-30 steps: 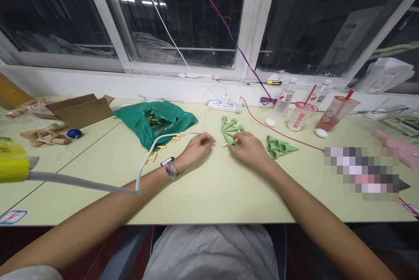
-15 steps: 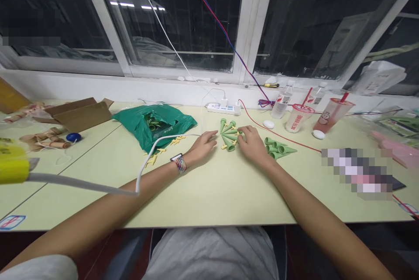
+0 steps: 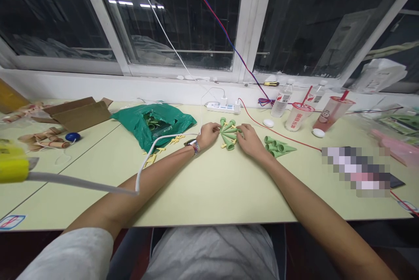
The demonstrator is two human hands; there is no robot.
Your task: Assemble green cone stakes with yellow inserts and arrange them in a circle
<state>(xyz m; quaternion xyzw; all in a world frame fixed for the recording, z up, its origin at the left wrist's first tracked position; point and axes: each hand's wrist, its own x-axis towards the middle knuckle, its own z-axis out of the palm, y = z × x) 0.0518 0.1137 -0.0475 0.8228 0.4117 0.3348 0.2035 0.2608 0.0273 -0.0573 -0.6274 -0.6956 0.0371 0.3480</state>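
Head view: green plastic cones [image 3: 229,134] lay fanned on the pale table [image 3: 212,184], tips meeting. Left hand [image 3: 208,135] had left fingers [image 3: 216,129] curled at their left edge; right hand [image 3: 250,141] had right fingers [image 3: 239,132] half-curled against them. Cannot tell if either gripped. Second cone bunch [image 3: 276,147] sat just right.

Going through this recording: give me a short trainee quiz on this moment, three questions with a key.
1. True or false: the left hand wears a wristband.
2. Which is nearer the right hand: the green plastic bag or the second group of green cones?
3. What lies between the two hands?

Key: 1. True. 2. The second group of green cones. 3. A fan of green plastic cones.
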